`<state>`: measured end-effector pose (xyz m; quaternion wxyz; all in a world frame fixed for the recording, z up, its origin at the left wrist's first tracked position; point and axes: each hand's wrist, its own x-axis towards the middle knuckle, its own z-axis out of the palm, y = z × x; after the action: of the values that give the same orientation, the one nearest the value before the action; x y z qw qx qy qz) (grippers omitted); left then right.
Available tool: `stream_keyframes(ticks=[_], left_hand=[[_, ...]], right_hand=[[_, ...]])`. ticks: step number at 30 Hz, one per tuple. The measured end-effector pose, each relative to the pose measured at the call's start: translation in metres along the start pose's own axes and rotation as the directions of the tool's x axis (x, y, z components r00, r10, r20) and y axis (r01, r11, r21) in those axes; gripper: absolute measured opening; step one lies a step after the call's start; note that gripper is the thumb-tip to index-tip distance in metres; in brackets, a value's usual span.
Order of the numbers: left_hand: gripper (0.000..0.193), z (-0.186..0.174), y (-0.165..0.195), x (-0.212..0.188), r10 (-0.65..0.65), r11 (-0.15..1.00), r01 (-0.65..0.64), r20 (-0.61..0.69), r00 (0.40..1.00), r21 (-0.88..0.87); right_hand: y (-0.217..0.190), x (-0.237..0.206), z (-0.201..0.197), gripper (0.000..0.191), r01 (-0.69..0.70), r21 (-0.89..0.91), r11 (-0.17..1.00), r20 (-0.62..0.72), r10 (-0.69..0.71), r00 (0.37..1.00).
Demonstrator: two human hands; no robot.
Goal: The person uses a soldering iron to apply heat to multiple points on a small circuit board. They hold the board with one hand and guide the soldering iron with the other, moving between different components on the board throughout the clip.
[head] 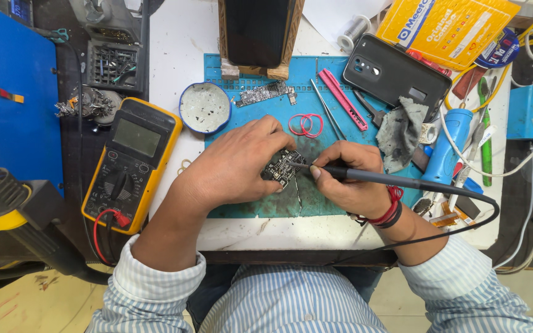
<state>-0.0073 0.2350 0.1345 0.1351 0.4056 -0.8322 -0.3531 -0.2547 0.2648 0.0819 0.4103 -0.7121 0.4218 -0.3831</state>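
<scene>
**A:** Status on the board?

**Me:** Small dark circuit board [283,168] sits on the blue work mat [248,206], near its middle. My left hand [237,166] covers its left side, fingers curled down and pinning it flat. My right hand [348,179] is just right of it, closed in a pen grip on the soldering iron [396,180].

**A:** Tip position?

**Me:** Tip touches the board's upper right area, or sits just above it; I can't tell which from this view. The iron's long axis runs nearly level, left to right, handle trailing off toward the right edge of the mat, cable looping back under my right wrist.

**A:** So the board lies which way from the fingers?

**Me:** Directly left of my right fingertips, directly right of my left fingertips. Sandwiched between both. Left hand is in contact with it; right only reaches it through the iron.

**A:** Room to move?

**Me:** Tight on the right: grey cloth [400,131], blue tool [446,148] and loose parts crowd that side. Above the board: red rubber bands [306,124], tweezers [327,109], pink cutter [343,98], second board strip [266,94]. Open mat below the board, toward me. On the left, the round tin [205,108] and yellow multimeter [132,163] stand well apart from my left hand.

**A:** Mat edge?

**Me:** Near edge is just below both wrists, table edge [266,256] beyond it.
</scene>
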Motion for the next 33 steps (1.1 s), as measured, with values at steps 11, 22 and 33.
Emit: stream_keyframes(ticks=[11,22,33], left_hand=[[0.074,0.008,0.011,-0.012,0.037,0.996,-0.05,-0.171,0.985,-0.073],[0.052,0.067,0.026,-0.052,-0.04,0.968,0.148,-0.458,0.888,0.201],[0.042,0.061,0.019,-0.049,-0.092,0.987,0.145,-0.508,0.856,0.065]], right_hand=[[0.015,-0.014,-0.01,0.007,0.024,0.196,0.98,-0.183,0.013,0.983],[0.016,-0.016,-0.001,0.007,-0.102,0.287,0.953,-0.124,0.142,0.982],[0.012,-0.012,0.005,0.01,-0.065,0.146,0.987,-0.012,0.067,0.998]])
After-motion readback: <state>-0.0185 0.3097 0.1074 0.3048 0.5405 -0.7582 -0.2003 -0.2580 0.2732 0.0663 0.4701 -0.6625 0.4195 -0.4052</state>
